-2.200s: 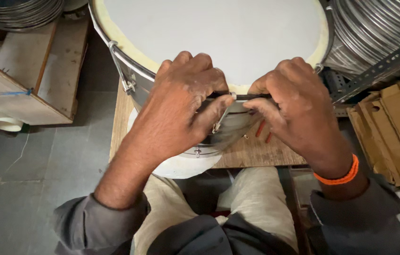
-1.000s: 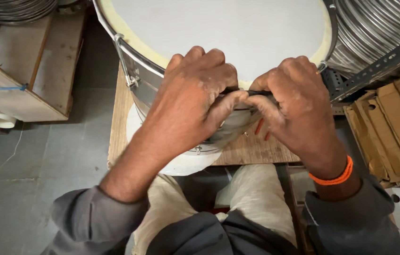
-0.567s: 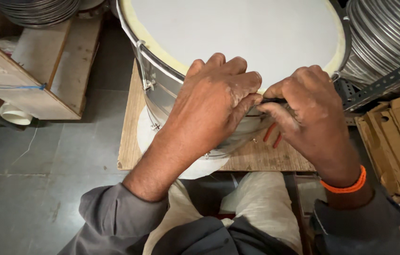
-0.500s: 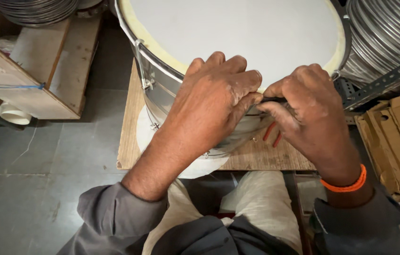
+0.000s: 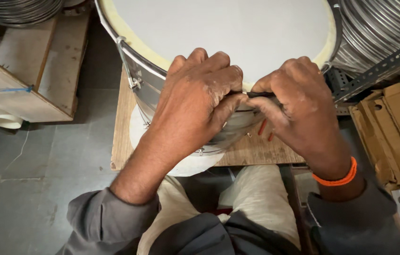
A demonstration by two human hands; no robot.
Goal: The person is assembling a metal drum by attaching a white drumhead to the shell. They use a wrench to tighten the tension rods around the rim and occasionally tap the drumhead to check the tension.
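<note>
Head view: the left hand [image 5: 195, 101] and right hand [image 5: 299, 106] are both closed on a thin dark rod-shaped tool [image 5: 259, 95], its long axis lying left-right along the near rim of the large white-skinned steel drum [image 5: 219, 28], which stands on the wooden board surface [image 5: 123, 118].

One drum [image 5: 219, 28], two hands, left [image 5: 195, 101] and right [image 5: 299, 108], one dark rod [image 5: 261, 95], one wooden board [image 5: 123, 127], two red sticks [image 5: 262, 127], one orange wristband [image 5: 337, 177].
</note>
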